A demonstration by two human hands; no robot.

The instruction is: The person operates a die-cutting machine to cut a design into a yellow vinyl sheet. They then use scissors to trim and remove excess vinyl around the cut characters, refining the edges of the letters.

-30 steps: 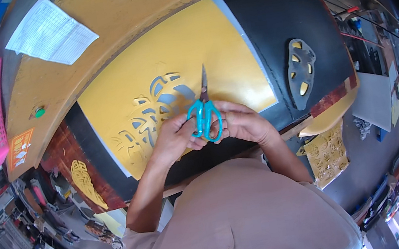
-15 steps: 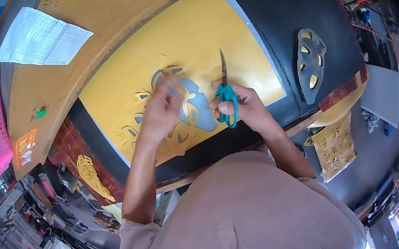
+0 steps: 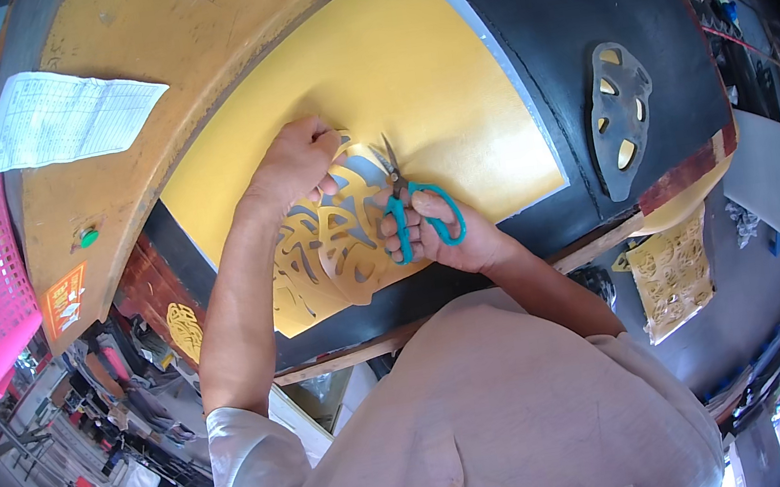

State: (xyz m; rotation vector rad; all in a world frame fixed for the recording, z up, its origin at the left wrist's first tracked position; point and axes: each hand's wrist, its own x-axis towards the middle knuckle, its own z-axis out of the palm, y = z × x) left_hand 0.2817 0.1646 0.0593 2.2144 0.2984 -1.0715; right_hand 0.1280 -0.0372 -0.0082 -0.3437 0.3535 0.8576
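In the frame's middle, the right hand [image 3: 463, 239] grasps blue-green scissors [image 3: 399, 186], handles spread; the left hand [image 3: 296, 162] bends over the yellow sheet [image 3: 395, 56]; I cannot tell what its grip has.

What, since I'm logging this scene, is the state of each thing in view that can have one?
Teal-handled metal scissors: blades open, held in right hand
Shiny yellow rectangular sheet: cut through with curved openings
Left hand: fingers curled; grip unclear
Long grey perforated plate: lying on black mat
White rectangular printed paper: lying unfolded
Round green button: pressed or not, cannot tell
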